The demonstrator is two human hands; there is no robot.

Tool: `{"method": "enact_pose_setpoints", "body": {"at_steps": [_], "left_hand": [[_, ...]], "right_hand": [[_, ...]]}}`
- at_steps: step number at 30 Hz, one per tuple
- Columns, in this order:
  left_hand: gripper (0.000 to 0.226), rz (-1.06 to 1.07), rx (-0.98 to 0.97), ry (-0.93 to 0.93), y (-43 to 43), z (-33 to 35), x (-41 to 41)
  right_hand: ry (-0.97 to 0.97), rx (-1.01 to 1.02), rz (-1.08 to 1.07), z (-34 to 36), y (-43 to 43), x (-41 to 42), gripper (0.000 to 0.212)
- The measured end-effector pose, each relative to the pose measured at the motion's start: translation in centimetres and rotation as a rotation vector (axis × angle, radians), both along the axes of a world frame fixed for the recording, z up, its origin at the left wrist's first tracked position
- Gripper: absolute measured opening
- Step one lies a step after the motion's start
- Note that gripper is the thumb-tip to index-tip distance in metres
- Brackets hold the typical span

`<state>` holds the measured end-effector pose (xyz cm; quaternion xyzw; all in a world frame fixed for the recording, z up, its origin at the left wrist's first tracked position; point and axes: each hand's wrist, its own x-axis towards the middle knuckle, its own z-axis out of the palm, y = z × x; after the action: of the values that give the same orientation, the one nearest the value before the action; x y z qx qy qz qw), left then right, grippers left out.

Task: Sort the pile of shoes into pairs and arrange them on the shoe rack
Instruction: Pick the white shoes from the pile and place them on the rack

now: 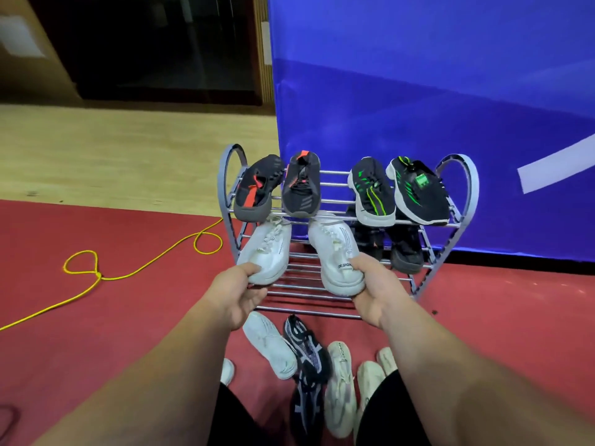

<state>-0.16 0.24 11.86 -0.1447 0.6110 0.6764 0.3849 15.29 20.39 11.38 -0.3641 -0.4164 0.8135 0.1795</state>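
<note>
My left hand [240, 292] grips one white shoe [265, 252] by its heel, my right hand [370, 292] the other [338, 255], both on the rack [463, 201]'s middle shelf.

You are looking at evenly lit, fairly bright footage, light seemingly coming from overhead, with faint sheen on the blue panel [434, 91]. The doorway [154, 43] is lying dark. Edges are bending from the wide lens, and your forearms are blurring slightly.

White shoes [338, 252]; silver rack [467, 188]; red carpet [96, 317]; yellow cord [145, 268].
</note>
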Motion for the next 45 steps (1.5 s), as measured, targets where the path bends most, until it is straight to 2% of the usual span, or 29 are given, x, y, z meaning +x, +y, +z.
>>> {"method": "enact_pose_setpoints", "body": {"at_steps": [9,15,18,20,22,24,26,29,35,38,43,45], "left_hand": [[0.03,0.072,0.075,-0.093,3.5,-4.2,-5.5],[0.025,0.067,0.166,-0.107,5.4,-6.4,-8.1],[0.029,0.08,0.203,-0.083,6.3,-7.5,-9.3],[0.036,0.103,0.165,-0.069,6.8,-8.5,-9.7],[0.043,0.132,0.087,-0.078,6.9,-9.5,-9.8],[0.044,0.133,0.038,-0.104,6.6,-10.3,-9.7],[0.038,0.122,0.034,-0.141,6.2,-11.0,-9.7],[0.03,0.112,0.027,-0.171,6.0,-11.6,-10.0],[0.029,0.161,0.075,-0.152,6.1,-11.7,-10.3],[0.026,0.21,0.138,-0.124,6.6,-11.3,-10.9],[0.026,0.228,0.064,-0.046,6.9,-11.8,-11.5],[0.028,0.24,0.089,-0.032,6.7,-11.9,-11.6]], "right_hand": [[0.02,-0.067,-0.088,-3.5,1.0,-7.1,0.022],[0.003,-0.181,-0.106,-5.7,1.2,-10.7,0.031],[0.003,-0.203,-0.065,-6.6,2.0,-11.8,0.044],[-0.115,-0.175,0.017,-7.5,2.4,-12.1,0.05],[-0.315,-0.132,0.08,-8.3,2.2,-12.0,0.057],[-0.392,-0.137,0.084,-8.8,1.8,-11.7,0.057],[-0.343,-0.174,0.105,-9.1,1.8,-11.6,0.056],[-0.33,-0.154,0.123,-9.2,1.8,-12.0,0.045],[-0.356,-0.096,0.029,-10.0,1.3,-12.7,0.03],[-0.359,-0.069,-0.023,-10.1,1.2,-13.2,0.035],[-0.348,0.039,-0.101,-9.9,0.7,-13.8,0.05],[-0.329,0.07,-0.093,-9.8,0.4,-13.9,0.057]]}}
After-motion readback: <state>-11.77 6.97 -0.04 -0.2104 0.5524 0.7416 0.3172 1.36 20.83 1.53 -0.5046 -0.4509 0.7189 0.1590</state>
